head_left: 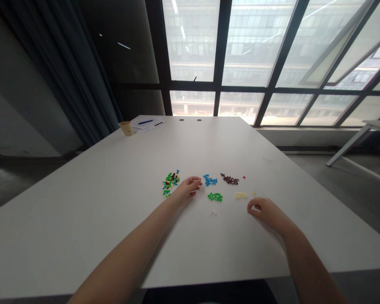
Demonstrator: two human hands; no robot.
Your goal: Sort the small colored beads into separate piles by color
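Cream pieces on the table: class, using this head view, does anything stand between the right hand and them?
Nothing visible does. The right hand rests just below and right of the cream pieces, with only bare white table between them. A yellow piece lies off to the side, clear of that path.

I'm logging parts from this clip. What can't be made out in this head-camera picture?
Head view:
- Mixed coloured pieces: too small to count or to tell their shapes.
- Left hand: curled, hiding whether it holds a piece.
- Right hand: curled too, hiding the same.
- Papers: too far off to read.
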